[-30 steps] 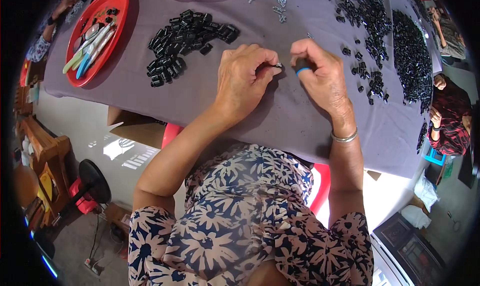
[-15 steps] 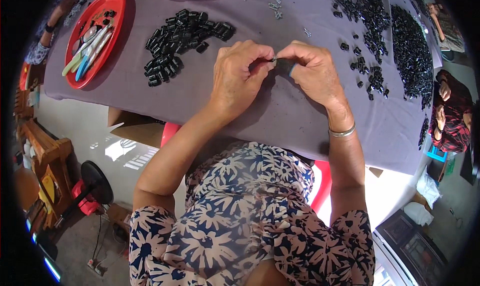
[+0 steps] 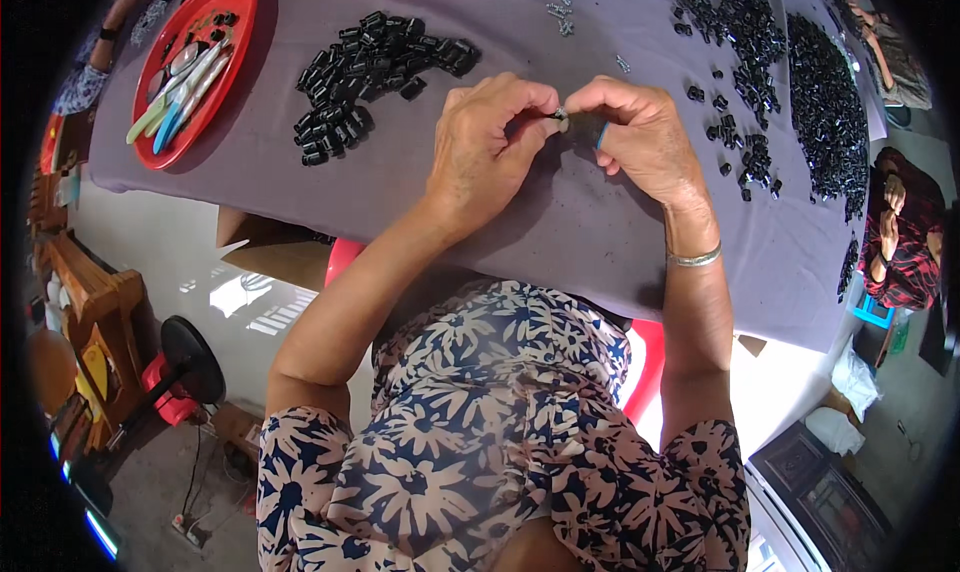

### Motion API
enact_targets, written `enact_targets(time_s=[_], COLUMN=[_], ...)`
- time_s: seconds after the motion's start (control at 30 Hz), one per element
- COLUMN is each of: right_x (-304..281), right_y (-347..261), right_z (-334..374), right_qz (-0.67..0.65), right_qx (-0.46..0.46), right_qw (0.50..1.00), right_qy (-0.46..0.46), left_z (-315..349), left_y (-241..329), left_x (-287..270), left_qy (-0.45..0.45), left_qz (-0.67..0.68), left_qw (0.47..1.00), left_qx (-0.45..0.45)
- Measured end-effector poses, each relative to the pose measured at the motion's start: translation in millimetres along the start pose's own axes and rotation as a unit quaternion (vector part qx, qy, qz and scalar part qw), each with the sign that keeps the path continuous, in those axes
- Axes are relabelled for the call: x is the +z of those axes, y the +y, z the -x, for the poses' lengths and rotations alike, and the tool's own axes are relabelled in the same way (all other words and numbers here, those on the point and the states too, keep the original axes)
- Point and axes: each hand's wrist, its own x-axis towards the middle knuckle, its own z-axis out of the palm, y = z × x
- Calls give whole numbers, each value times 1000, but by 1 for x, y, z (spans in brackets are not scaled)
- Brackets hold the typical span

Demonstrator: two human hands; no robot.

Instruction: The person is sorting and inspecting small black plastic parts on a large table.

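Above the near part of the table, my left hand [image 3: 492, 137] pinches a small piece [image 3: 560, 119] between thumb and forefinger. It looks dark with a bit of shiny metal, too small to name. My right hand [image 3: 645, 142] is closed, its forefinger reaching to that same piece. A narrow blue edge [image 3: 602, 136] shows by the right thumb; the rest of what this hand holds is hidden or blurred. Left of my hands lies a pile of short black cylindrical parts [image 3: 375, 72]. Small silvery screws [image 3: 563, 12] are scattered beyond my hands.
At the far left, a red tray [image 3: 247, 47] holds several knife-like tools [image 3: 180, 97] and a few black bits. Loose black parts [image 3: 745, 157] spread on the right beside a larger heap [image 3: 825, 112]. A grey cloth [image 3: 560, 232] covers the table. Another person [image 3: 905, 222] sits at the right.
My right hand has turned a little and shifted right, its lower fingers showing more. My left hand keeps its pinch. The whole view has shifted slightly.
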Motion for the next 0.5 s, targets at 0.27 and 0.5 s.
enact_targets(time_s=[0.27,0.5], right_x=[8,11], right_y=[-4,-5], right_z=[1,3], right_qz=[-56,-61], right_qx=[21,18], right_qw=[998,998], right_qy=[5,15], left_z=[-3,-3], left_y=[2,0], left_x=[-1,-1], left_qy=[9,12], left_qz=[107,117], left_qw=[994,993], left_qx=[-31,-22])
